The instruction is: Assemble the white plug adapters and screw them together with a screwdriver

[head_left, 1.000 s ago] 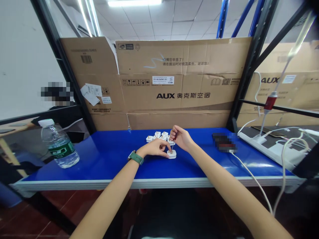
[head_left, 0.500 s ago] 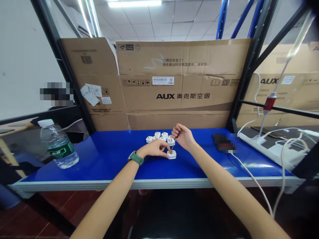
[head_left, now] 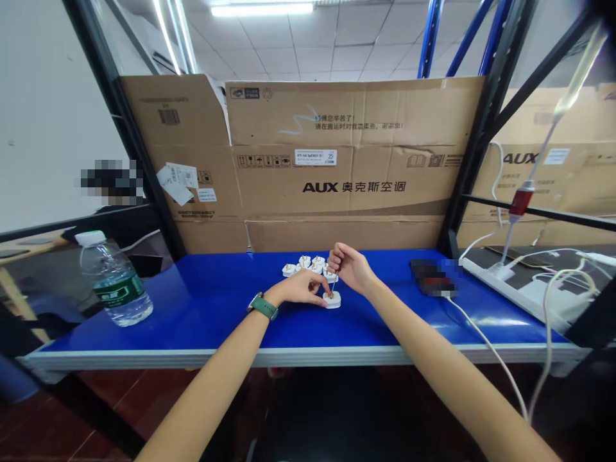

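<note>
A white power plug (head_left: pixel 333 302) lies on the blue tabletop with its metal pins up. My left hand (head_left: pixel 301 287), with a watch on the wrist, pinches this plug between thumb and fingers from the left side. Above it, the fingers of my right hand (head_left: pixel 353 268) are closed around a screwdriver (head_left: pixel 333 286). Its thin shaft slants down to the top of the plug; the handle is hidden in the fist. Just behind my hands sit several more white plugs (head_left: pixel 289 270), grouped together with pins up, partly covered by my left hand.
On the left stands a water bottle (head_left: pixel 118 289). A dark, blurred-out device (head_left: pixel 433 277) with a white cable lies at the right, near a white power strip (head_left: pixel 510 289). A large cardboard sheet (head_left: pixel 353 221) walls the back. A person (head_left: pixel 113 218) sits beyond the left post.
My right hand has dipped and turned slightly, bringing the screwdriver shaft more upright over the plug. My left hand holds its place.
</note>
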Action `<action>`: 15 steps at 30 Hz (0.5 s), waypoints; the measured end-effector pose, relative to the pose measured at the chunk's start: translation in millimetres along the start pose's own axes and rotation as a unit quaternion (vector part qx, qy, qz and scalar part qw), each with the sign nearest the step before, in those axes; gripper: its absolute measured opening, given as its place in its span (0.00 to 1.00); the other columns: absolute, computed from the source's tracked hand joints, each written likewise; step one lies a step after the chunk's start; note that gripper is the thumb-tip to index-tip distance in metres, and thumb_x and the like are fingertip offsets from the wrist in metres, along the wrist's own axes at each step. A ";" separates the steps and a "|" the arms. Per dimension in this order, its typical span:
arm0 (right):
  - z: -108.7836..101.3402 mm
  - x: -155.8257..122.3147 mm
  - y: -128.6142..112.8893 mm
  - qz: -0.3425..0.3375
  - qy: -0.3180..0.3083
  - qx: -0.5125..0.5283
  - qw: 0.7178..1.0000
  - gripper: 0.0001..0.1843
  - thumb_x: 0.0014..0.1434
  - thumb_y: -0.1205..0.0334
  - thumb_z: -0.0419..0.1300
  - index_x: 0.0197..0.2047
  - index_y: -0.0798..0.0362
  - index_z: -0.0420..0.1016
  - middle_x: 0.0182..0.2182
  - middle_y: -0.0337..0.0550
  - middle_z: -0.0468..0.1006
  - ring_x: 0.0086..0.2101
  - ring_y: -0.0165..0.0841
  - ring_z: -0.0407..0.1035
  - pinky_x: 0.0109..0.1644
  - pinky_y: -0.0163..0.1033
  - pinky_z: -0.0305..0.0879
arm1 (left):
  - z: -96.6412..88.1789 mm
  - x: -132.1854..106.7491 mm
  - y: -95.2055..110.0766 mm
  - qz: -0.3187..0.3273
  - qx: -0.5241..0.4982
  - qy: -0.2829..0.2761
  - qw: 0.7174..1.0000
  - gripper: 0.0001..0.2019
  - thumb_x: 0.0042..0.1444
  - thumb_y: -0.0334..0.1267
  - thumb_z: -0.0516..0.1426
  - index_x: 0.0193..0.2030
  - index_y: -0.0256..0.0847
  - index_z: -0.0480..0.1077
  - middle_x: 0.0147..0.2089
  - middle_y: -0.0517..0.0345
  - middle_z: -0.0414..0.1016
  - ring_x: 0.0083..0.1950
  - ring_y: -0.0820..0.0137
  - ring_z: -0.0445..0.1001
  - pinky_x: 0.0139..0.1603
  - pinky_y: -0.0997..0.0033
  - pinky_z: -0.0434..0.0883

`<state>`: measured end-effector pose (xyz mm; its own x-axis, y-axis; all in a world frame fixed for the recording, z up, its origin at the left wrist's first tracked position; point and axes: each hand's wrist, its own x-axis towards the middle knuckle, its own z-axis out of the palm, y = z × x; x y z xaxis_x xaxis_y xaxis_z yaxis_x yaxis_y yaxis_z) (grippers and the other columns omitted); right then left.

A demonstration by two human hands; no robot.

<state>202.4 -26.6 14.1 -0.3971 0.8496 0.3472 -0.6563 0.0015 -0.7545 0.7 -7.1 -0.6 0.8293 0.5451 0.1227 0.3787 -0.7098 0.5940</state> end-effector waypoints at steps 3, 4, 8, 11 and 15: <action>0.2 0.1 0.1 -0.005 0.002 -0.004 1.000 0.18 0.62 0.59 0.58 0.25 0.50 0.54 0.24 0.37 0.54 0.25 0.32 0.51 0.30 0.37 0.56 | 0.0 0.4 0.5 0.002 0.002 -0.001 1.000 0.21 0.50 0.53 0.69 0.44 0.39 0.79 0.24 0.67 0.60 0.25 0.77 0.58 0.28 0.74 0.56; 0.3 0.2 0.2 -0.005 0.003 -0.007 1.000 0.18 0.62 0.59 0.59 0.25 0.50 0.54 0.24 0.37 0.54 0.25 0.32 0.51 0.30 0.37 0.56 | 0.1 0.5 0.6 0.001 0.003 -0.002 1.000 0.22 0.50 0.54 0.69 0.44 0.39 0.79 0.24 0.67 0.60 0.25 0.77 0.58 0.28 0.74 0.56; 0.3 0.4 0.4 -0.013 0.007 -0.012 1.000 0.18 0.62 0.59 0.59 0.25 0.50 0.54 0.24 0.37 0.54 0.25 0.32 0.52 0.30 0.37 0.56 | 1.3 0.7 0.6 -0.010 -0.002 0.001 1.000 0.24 0.47 0.55 0.70 0.43 0.39 0.75 0.25 0.67 0.61 0.26 0.76 0.59 0.29 0.74 0.56; 0.7 0.4 0.4 -0.017 0.008 -0.014 1.000 0.19 0.62 0.59 0.59 0.25 0.51 0.54 0.24 0.37 0.54 0.25 0.31 0.52 0.30 0.37 0.56 | 2.2 0.3 0.9 -0.022 -0.004 0.011 1.000 0.29 0.42 0.56 0.71 0.43 0.40 0.70 0.26 0.68 0.62 0.28 0.74 0.60 0.29 0.74 0.57; 1.7 0.4 0.8 -0.021 0.014 -0.022 0.999 0.20 0.62 0.58 0.60 0.25 0.50 0.53 0.24 0.37 0.53 0.25 0.32 0.51 0.30 0.37 0.56 | 3.2 0.0 2.3 -0.053 0.022 0.011 0.998 0.30 0.41 0.57 0.71 0.44 0.40 0.68 0.27 0.68 0.64 0.28 0.73 0.63 0.30 0.73 0.58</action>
<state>200.6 -27.2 14.5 -0.3513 0.8632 0.3627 -0.6428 0.0593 -0.7637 2.9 -10.2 -1.8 0.7744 0.6278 0.0783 0.4820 -0.6655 0.5699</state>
